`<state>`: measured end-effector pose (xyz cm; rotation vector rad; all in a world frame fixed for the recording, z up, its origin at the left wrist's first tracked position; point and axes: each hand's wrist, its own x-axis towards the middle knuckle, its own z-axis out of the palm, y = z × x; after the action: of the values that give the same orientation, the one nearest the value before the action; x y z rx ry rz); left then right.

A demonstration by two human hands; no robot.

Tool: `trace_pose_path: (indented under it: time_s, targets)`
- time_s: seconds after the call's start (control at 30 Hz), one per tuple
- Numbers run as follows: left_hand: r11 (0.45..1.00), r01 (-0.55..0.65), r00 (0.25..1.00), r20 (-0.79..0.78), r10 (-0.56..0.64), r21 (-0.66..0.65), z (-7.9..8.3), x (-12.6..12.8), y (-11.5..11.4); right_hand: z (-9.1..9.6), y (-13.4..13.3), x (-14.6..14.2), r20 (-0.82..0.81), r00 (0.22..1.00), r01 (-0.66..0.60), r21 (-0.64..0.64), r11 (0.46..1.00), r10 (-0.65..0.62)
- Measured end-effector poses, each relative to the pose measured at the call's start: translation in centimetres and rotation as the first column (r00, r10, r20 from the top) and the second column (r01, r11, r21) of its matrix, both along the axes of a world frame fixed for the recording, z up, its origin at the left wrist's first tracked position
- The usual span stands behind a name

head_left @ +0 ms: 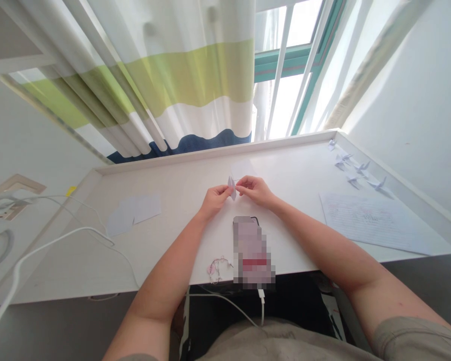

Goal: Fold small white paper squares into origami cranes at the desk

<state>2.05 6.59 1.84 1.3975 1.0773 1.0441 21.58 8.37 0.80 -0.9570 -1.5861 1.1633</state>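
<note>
A small piece of folded white paper point(231, 186) stands upright between my hands above the middle of the desk. My left hand point(216, 199) pinches its left side between thumb and fingers. From the right, the thumb and forefinger of my right hand point(253, 190) are closed at the paper's other edge, by a thin point sticking out. Flat white paper point(244, 168) lies on the desk just behind the hands. Nearer to me, between my forearms, is a phone point(248, 245) with its picture blurred, plugged into a white cable point(262, 301).
Several folded paper cranes point(355, 170) stand at the back right. In front of them lies a written sheet point(372, 220). Loose white paper pieces point(135, 213) lie at the left, near a white cord point(60, 235). A beaded string point(218, 269) rests by the front edge.
</note>
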Motion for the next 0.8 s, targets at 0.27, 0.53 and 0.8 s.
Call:
trace_pose_path:
  time_s: [0.27, 0.53, 0.8]
  targets:
    - [0.999, 0.019, 0.998, 0.057, -0.017, -0.035, 0.12, -0.05, 0.10, -0.13, 0.01, -0.14, -0.065, 0.997, -0.035, -0.026, 0.999, 0.034]
    - [0.996, -0.082, 0.988, 0.130, 0.085, -0.031, -0.16, 0.34, 0.20, 0.62, -0.44, 0.07, -0.063, 0.992, -0.110, -0.082, 0.991, 0.105]
    - [0.992, -0.124, 0.982, 0.146, 0.119, 0.024, 0.07, 0.66, -0.13, -0.02, -0.12, -0.25, -0.092, 0.994, -0.053, -0.020, 0.998, 0.051]
